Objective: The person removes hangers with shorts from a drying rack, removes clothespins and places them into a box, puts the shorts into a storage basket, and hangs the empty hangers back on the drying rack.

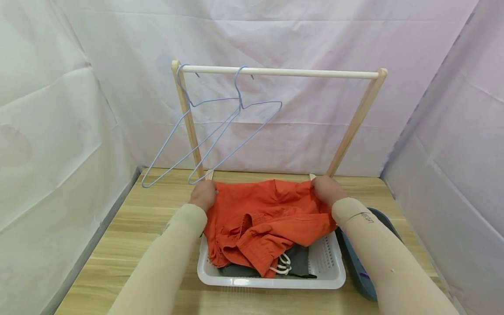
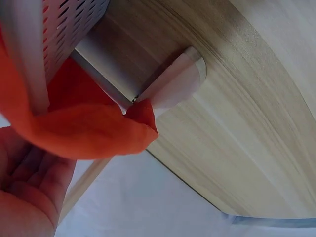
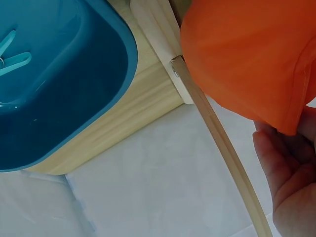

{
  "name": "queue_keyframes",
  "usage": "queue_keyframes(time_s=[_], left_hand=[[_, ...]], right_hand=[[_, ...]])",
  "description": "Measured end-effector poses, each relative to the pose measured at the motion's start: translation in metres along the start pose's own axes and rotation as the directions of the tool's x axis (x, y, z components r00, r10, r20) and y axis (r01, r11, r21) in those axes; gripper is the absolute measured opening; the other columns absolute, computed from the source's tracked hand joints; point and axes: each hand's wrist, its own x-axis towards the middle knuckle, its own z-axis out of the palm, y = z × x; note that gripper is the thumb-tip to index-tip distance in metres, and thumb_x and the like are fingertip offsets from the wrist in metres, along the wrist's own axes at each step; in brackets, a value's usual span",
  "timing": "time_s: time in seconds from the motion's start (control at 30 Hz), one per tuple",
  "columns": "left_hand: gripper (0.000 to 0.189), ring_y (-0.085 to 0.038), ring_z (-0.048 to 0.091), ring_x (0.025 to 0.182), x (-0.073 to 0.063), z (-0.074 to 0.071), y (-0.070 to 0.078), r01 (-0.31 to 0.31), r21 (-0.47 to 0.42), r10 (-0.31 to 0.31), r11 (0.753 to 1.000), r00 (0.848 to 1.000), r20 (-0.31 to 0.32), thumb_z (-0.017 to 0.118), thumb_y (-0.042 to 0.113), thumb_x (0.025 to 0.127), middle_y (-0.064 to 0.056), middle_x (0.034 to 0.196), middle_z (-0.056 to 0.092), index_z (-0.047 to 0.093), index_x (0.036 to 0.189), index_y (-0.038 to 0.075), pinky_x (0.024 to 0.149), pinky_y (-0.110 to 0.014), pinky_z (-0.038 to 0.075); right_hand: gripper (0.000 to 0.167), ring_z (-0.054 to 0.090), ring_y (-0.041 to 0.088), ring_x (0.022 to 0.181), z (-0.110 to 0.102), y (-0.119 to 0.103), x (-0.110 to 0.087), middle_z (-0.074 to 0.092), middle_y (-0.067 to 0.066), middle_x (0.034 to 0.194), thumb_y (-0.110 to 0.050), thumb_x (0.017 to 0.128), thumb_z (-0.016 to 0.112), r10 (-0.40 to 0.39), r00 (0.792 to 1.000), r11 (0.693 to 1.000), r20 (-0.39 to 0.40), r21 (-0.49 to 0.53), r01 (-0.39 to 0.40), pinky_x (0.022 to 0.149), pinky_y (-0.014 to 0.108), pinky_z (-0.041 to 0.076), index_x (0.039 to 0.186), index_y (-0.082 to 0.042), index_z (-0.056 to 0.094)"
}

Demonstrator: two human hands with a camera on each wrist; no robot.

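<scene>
A pair of orange shorts [image 1: 271, 197], with a gathered waistband and rumpled folds, lies over a white perforated basket [image 1: 271, 283]. My left hand [image 1: 204, 194] grips its far left corner, and my right hand [image 1: 328, 190] grips the far right corner. In the left wrist view the fingers [image 2: 44, 177] hold the cloth from beneath, a loose tip sticking out past them. Orange fabric drapes above my right fingers [image 3: 276, 158] in the right wrist view. Dark grey cloth [image 1: 297, 258] shows in the basket under the shorts, beside a looped white drawstring [image 1: 281, 264].
Behind the basket stands a wooden rack with a white rail [image 1: 299, 72]. Two blue wire hangers [image 1: 236, 109] hang toward its left end. To the right, partly behind my forearm, is a blue tub [image 3: 98, 94] with a light teal clothespin [image 3: 17, 61] inside. White sheets surround the table.
</scene>
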Motion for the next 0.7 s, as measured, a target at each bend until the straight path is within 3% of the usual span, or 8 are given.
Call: queue_keyframes(time_s=[0.2, 0.43, 0.7], left_hand=[[0.02, -0.03, 0.064, 0.082, -0.003, -0.002, -0.001, -0.007, 0.022, 0.008, 1.0, 1.0, -0.009, 0.046, 0.002, 0.093, -0.019, 0.093, 0.068, 0.064, 0.085, 0.002, 0.072, -0.045, 0.053], [0.021, -0.029, 0.063, 0.079, -0.01, -0.006, -0.002, -0.059, 0.043, 0.06, 0.997, 0.998, -0.035, 0.047, 0.004, 0.094, -0.016, 0.09, 0.068, 0.066, 0.086, 0.003, 0.07, -0.044, 0.053], [0.017, -0.029, 0.063, 0.078, -0.025, -0.014, 0.004, -0.177, 0.068, 0.183, 0.982, 0.978, -0.103, 0.054, 0.007, 0.094, -0.013, 0.085, 0.067, 0.07, 0.09, 0.004, 0.07, -0.044, 0.053]], right_hand=[[0.016, 0.053, 0.024, 0.071, 0.0, 0.0, -0.002, 0.065, 0.01, 0.084, -0.001, 0.091, 0.054, -0.01, 0.999, 1.0, -0.033, -0.026, 0.009, 0.067, 0.036, 0.045, 0.087, -0.005, 0.07], [0.016, 0.054, 0.024, 0.072, -0.001, 0.001, -0.005, 0.065, 0.01, 0.083, 0.001, 0.09, 0.054, -0.028, 0.998, 1.0, -0.06, -0.008, 0.027, 0.068, 0.037, 0.047, 0.089, -0.004, 0.069], [0.013, 0.053, 0.025, 0.071, -0.011, -0.002, -0.017, 0.059, 0.01, 0.077, 0.002, 0.091, 0.055, -0.05, 0.993, 0.996, -0.111, 0.071, 0.058, 0.067, 0.037, 0.047, 0.083, -0.002, 0.065]])
